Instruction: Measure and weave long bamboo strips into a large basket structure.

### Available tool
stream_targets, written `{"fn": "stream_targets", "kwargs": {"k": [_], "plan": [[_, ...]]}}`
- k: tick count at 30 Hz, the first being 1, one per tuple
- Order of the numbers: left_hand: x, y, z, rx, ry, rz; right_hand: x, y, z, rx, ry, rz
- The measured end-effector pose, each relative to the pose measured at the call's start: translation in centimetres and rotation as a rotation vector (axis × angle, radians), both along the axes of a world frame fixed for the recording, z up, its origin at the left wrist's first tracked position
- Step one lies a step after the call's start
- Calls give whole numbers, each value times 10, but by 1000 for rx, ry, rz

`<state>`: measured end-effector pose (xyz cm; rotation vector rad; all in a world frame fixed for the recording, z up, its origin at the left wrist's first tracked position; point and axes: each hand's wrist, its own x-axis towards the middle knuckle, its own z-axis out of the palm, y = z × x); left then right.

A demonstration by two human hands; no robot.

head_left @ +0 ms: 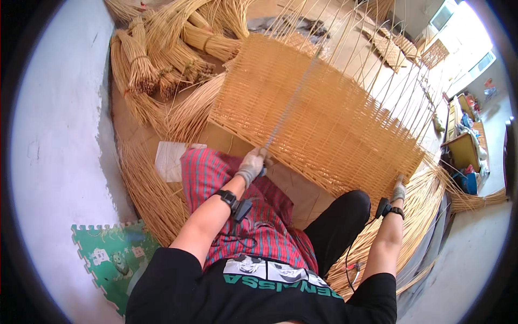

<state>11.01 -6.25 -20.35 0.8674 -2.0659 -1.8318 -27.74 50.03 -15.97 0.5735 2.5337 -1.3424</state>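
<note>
A wide woven wicker panel [329,129] with long loose stakes along its far edge spans the space in front of me. A pale tape measure's blade [294,102] stretches across it from near edge to far edge. My gloved left hand [253,164] is closed on the tape measure's body at the panel's near edge, where the case is mostly hidden by my fingers. My gloved right hand [399,186] grips the panel's near right corner. A red plaid cloth [213,173] lies over my lap, and my bent right knee [348,208] is just under the panel.
Bundles of straw-coloured canes [145,65] lie at upper left, more loose canes [415,227] at right. A green foam mat [108,259] is beside the left wall [54,135]. Woven pieces [388,48] lie farther back; cluttered wooden furniture [461,148] stands at the right.
</note>
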Motion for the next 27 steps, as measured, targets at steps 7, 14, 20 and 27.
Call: {"fn": "stream_targets", "kwargs": {"k": [7,14,20,27], "plan": [[27,-72,24,366,24,210,-23,9,-23,13,222,-149],[40,-86,21,231,14,142,-17,6,-2,197,70,38],[35,-102,1,35,-298,147,-8,7,0,-154,54,-83],[35,-105,-6,363,-136,122,-16,12,2,15,70,-39]]}}
